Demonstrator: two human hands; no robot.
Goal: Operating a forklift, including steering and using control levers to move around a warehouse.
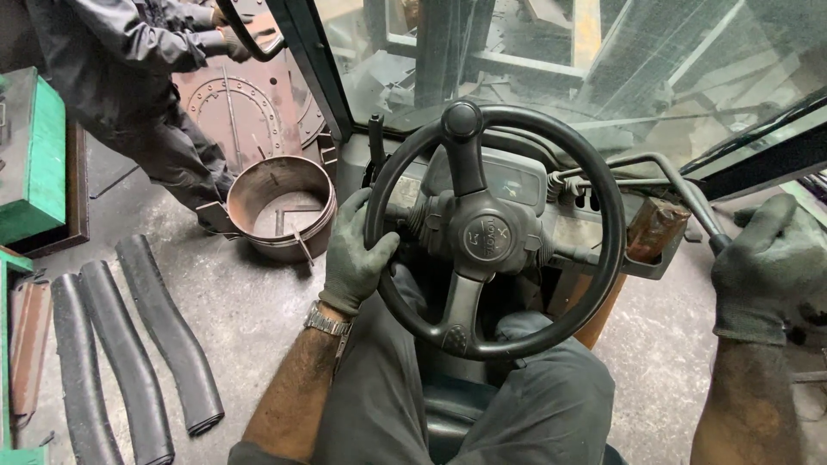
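I sit in a vehicle cab behind a black steering wheel (603,215) with a spinner knob (463,120) at its top. My left hand (355,254), in a dark grey glove with a metal watch at the wrist, grips the wheel's left rim. My right hand (767,263), also gloved, is closed around a grey metal lever (680,194) at the right side of the cab. My knees in grey trousers (551,396) show below the wheel.
A person in dark work clothes (129,77) stands at the upper left beside the cab, holding a bar. A rusty metal ring (280,207) sits on the concrete floor. Three black rubber hoses (129,353) lie at left, near green metal boxes (30,155).
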